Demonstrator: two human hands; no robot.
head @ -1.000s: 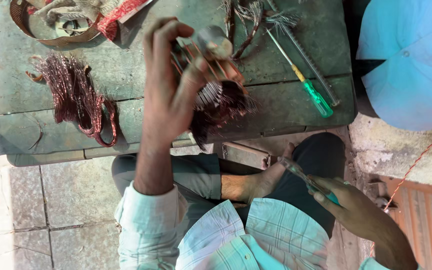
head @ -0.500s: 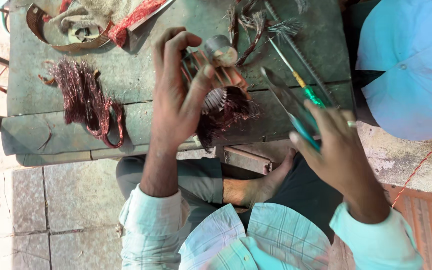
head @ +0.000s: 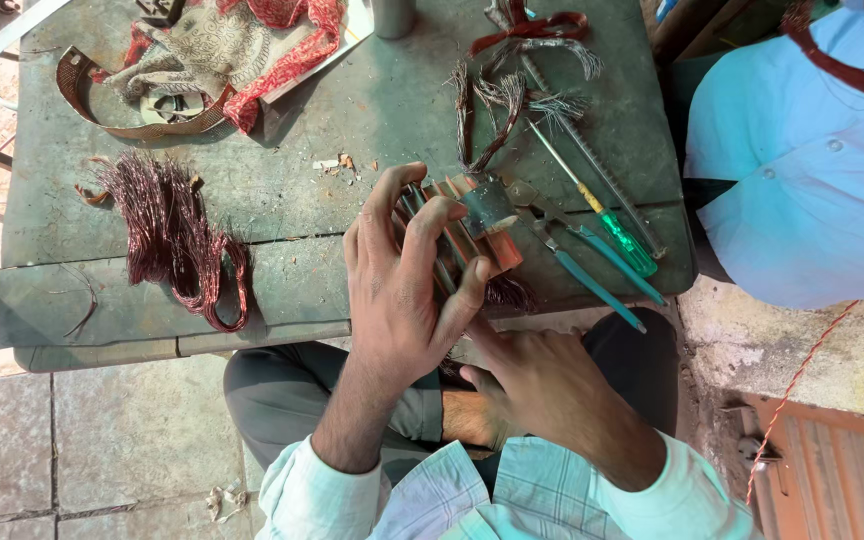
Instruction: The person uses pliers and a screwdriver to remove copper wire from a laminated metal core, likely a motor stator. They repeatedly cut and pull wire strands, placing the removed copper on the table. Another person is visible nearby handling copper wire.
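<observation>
Seen from the head camera, looking straight down, the left hand (head: pixel 402 290) is wrapped over a motor core (head: pixel 472 235), a ribbed copper-coloured block with dark red wire hanging from its near end; the fingers (head: pixel 382 205) curl over its far side and the thumb presses on its near edge, so this hand is closed on it. The core sits at the near edge of the green metal table (head: pixel 282 170), and its long axis runs slantwise, from upper left away from the person to lower right toward the lap. The right hand (head: pixel 542 380) lies below and just beside the core, at the table's edge, its fingers pointing up toward the wire tuft at the lower end; whether they pinch the wire or only touch it cannot be told, as the left hand covers that spot. The left hand is thus on the core, the right hand near its lower end. Just to the right of the core lie pliers with blue handles (head: pixel 592 265) and a green-handled screwdriver (head: pixel 612 225), both pointing slantwise like the core. A bundle of dark red wire (head: pixel 177 245) lies well apart on the left of the table, and cloth scraps (head: pixel 252 40) lie at its far side. Another person in a light blue shirt (head: pixel 802 170) is at the right.
</observation>
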